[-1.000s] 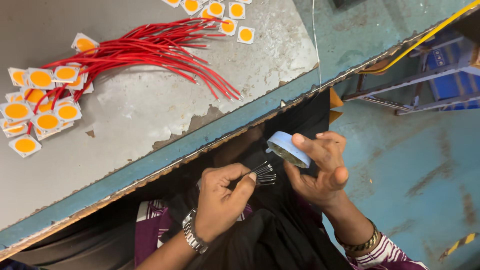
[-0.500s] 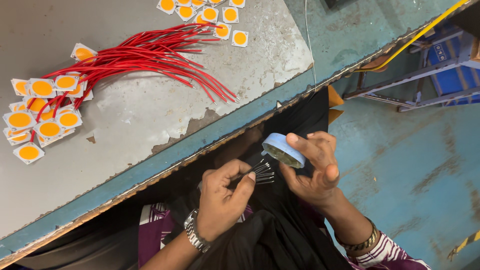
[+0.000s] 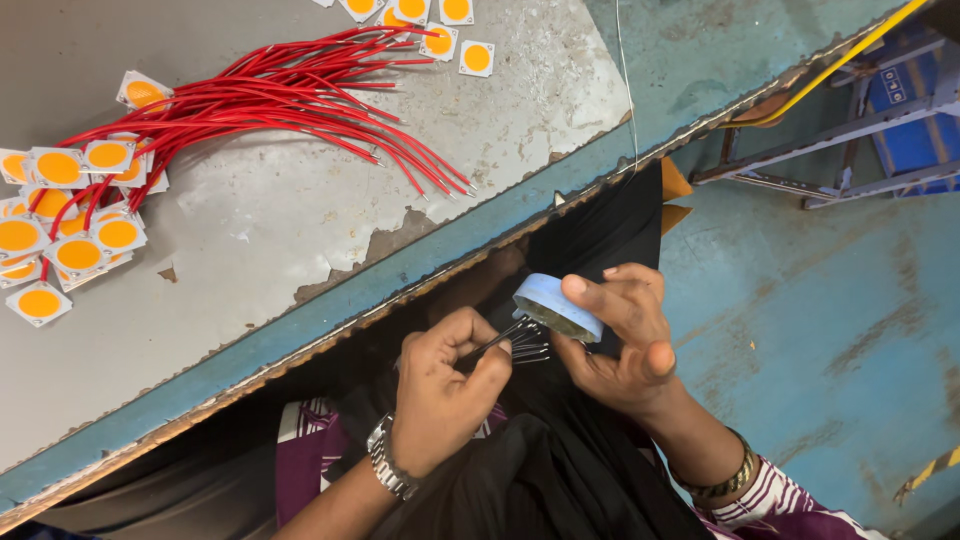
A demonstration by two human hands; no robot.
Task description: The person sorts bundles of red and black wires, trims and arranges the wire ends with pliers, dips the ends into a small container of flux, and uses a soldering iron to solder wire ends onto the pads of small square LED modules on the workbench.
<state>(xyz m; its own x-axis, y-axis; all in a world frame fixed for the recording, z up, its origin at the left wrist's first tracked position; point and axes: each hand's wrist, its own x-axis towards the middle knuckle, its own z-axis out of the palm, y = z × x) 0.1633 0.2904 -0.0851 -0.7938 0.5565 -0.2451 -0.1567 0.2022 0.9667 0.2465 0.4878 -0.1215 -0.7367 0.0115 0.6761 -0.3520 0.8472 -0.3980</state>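
On the worktop [image 3: 300, 230] at far left lie orange chips [image 3: 60, 235] joined to red wires [image 3: 280, 95], well apart from both hands. Below the worktop edge, the left hand [image 3: 445, 395] pinches a bundle of thin dark wires [image 3: 520, 340], their tips touching a blue tin [image 3: 557, 307]. The right hand [image 3: 620, 340] holds that tin tilted, thumb pressed on its rim. Tilted so, the tin could slip or spill over the lap, and a loose pinch could splay the wires.

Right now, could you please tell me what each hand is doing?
Left hand: closed on a bunch of thin dark wires.
Right hand: holding a small round blue tin.
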